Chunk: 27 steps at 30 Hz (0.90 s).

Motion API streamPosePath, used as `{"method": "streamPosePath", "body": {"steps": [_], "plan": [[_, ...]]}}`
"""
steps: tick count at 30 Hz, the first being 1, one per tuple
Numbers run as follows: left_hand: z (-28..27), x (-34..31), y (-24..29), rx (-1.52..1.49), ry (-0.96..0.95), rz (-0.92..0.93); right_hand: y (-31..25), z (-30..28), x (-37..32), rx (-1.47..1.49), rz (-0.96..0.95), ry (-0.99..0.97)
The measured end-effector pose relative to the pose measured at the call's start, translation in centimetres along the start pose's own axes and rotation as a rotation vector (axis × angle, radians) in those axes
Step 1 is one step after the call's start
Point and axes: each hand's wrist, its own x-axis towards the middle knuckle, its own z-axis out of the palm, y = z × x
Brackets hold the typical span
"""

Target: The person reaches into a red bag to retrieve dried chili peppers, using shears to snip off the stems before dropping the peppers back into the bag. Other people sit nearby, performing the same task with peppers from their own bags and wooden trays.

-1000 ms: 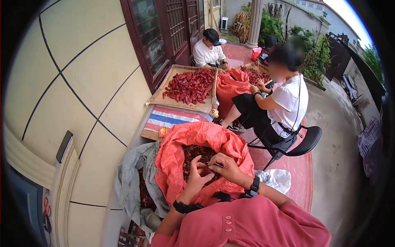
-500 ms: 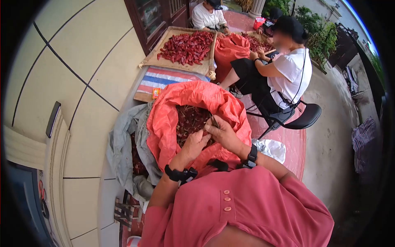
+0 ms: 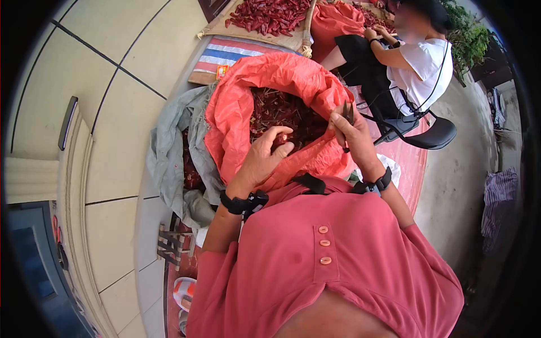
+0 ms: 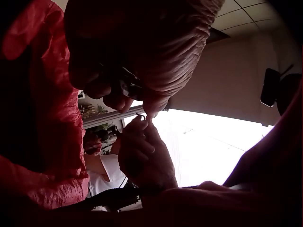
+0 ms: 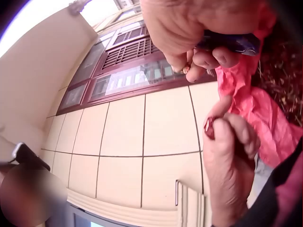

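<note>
My left hand (image 3: 262,158) holds a red dried chili (image 5: 209,127) over the sack's near side, its pale end showing between thumb and fingers. To the right, my right hand (image 3: 358,139) grips a small pair of scissors (image 3: 348,114) with dark pointed blades upward. In the right wrist view a dark blue handle lies under its curled fingers, and thumb and forefinger pinch a small brownish bit (image 5: 186,69). Below both hands stands a red woven sack (image 3: 230,115) with a rolled rim, holding dark red chilies and pale stems (image 3: 275,112).
A grey sack (image 3: 172,132) with more chilies stands at the left. Beyond lies a tray of red chilies (image 3: 270,17) beside a striped sheet (image 3: 236,50). A person (image 3: 420,62) sits on a black folding chair (image 3: 434,134) at the right. A tiled wall (image 3: 112,112) runs along the left.
My hands were together over the sack and are now apart, the right one shifted right with the scissors. The head view has tilted down.
</note>
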Motion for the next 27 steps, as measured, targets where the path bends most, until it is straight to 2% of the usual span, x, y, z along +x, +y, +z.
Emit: {"method": "streamPosePath", "body": {"steps": [1, 2, 3, 4, 5, 7, 9, 10, 13, 14, 17, 19, 21, 23, 25, 26, 27], "plan": [[-1.1, -0.7, -0.6, 0.041, 0.087, -0.009, -0.2, -1.2, -1.0, -0.109, 0.003, 0.065], [-2.2, -1.5, -1.2, 0.081, 0.173, -0.021, 0.6, -2.5, -1.8, -0.207, -0.080, 0.111], [-3.6, -2.4, -2.6, 0.188, 0.280, -0.002, 1.1, -3.7, -3.0, -0.266, -0.050, 0.192], [-5.1, -3.5, -3.8, 0.352, 0.391, -0.012, 4.4, -6.6, -3.5, -0.227, -0.127, 0.233], [-6.7, -4.6, -5.0, 0.519, 0.498, -0.024, 3.9, -7.2, -4.8, -0.174, 0.020, 0.353], [-10.2, -6.9, -7.6, 0.777, 0.529, -0.160, 7.2, -10.4, -6.4, -0.309, 0.040, 0.413], [-13.4, -8.8, -11.1, 0.786, 0.571, -0.232, 10.5, -12.5, -8.1, -0.453, 0.237, 0.506], [-14.3, -9.3, -12.5, 0.789, 0.597, -0.263, 13.1, -13.9, -8.9, -0.465, 0.198, 0.496], [-15.4, -9.7, -14.2, 1.214, 0.658, -0.397, 18.0, -16.2, -10.7, -0.514, 0.379, 0.555], [-15.2, -9.0, -14.2, 1.332, 0.752, -0.210, 21.0, -17.9, -11.4, -0.510, 0.370, 0.528], [-11.7, -5.3, -11.0, 0.969, 0.677, -0.033, 19.8, -16.3, -12.0, -0.466, 0.531, 0.579], [-7.5, -2.9, -10.7, 0.444, 0.439, -0.115, 19.4, -16.5, -12.1, -0.415, 0.544, 0.579], [-3.3, -0.7, -11.6, 0.441, 0.197, -0.101, 19.0, -16.6, -11.9, -0.364, 0.553, 0.579], [0.5, 1.5, -15.2, 0.377, 0.160, -0.152, 17.0, -16.1, -11.5, -0.338, 0.528, 0.533], [2.5, 3.5, -18.9, 0.555, 0.139, -0.235, 14.9, -15.3, -10.7, -0.335, 0.491, 0.495], [3.3, 3.9, -20.9, 0.660, 0.235, -0.206, 14.0, -15.0, -10.5, -0.347, 0.473, 0.481], [3.4, 4.4, -22.1, 0.597, 0.179, -0.302, 13.2, -14.7, -10.3, -0.361, 0.456, 0.468]]}}
